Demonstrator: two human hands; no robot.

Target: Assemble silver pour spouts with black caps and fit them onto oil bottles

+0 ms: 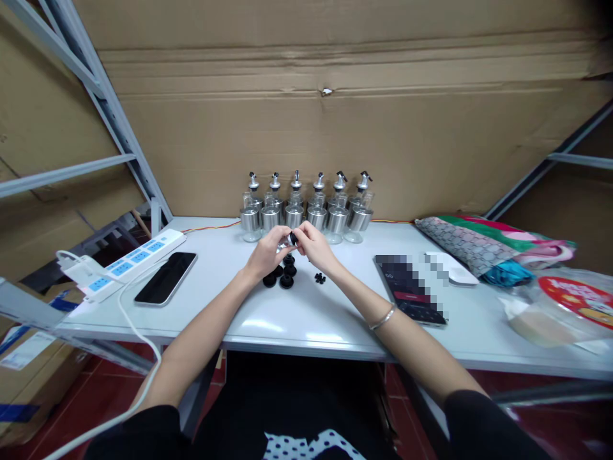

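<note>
Both hands meet over the middle of the white table. My left hand (269,250) is closed on a small silver pourer top (284,242). The fingers of my right hand (313,243) pinch a small black piece (294,238) at the end of that top; fingers hide part of both. Just below my hands lie several round black stoppers (286,280). To their right is a little cluster of tiny black parts (320,278). Beyond the hands stands a front row of glass bottles with steel sleeves (338,218) and open necks; bottles behind carry pourer tops (340,181).
On the left lie a white power strip (138,262) with a cable and a dark phone (166,278). Another phone (407,291), a white item (457,269), a patterned bag (472,246) and a plastic-wrapped tub (558,310) occupy the right. Cardboard (306,134) rises behind.
</note>
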